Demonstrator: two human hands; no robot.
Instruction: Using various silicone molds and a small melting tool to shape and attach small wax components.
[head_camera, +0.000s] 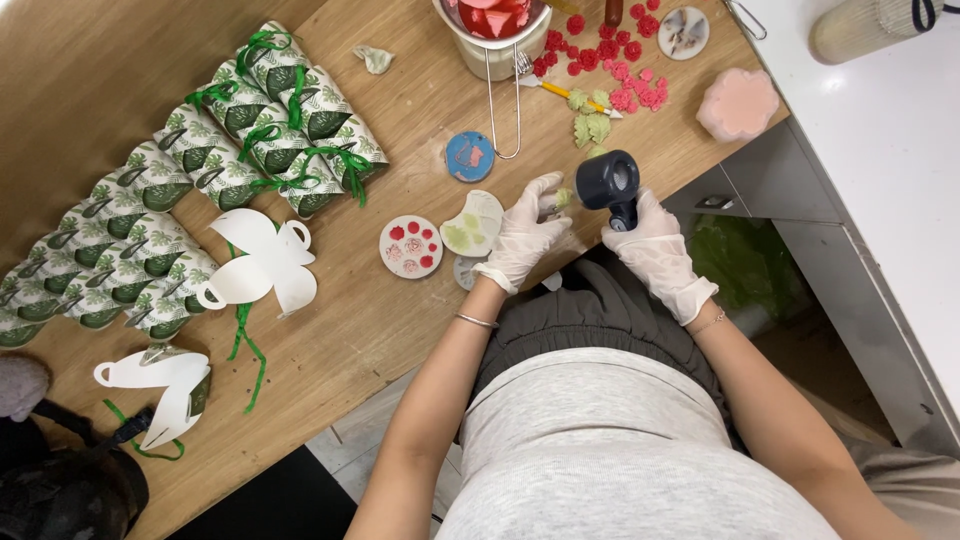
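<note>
The right hand (655, 250), in a white glove, is closing around the grip of a small black lamp-like tool (610, 183), tilting its round head toward the left so that the face is aiming at what the other hand is offering. The left hand (527, 232), also gloved, is pinching a tiny pale green piece (562, 198) between its fingertips, holding it just beside the tool's head and above the near edge of the wooden table (380, 320), probably to keep it off the surface while the tool is working on it. Just left of this hand, a crescent-shaped mould (474, 224) and a round mould with red shapes (410, 246) are lying within easy reach. Farther off, red rosettes (605, 48) and green leaves (590, 122) are spreading out loosely, apart from one another. At the far left, leaf-printed gift boxes (250, 130) are sitting in rows, out of the working area.
</note>
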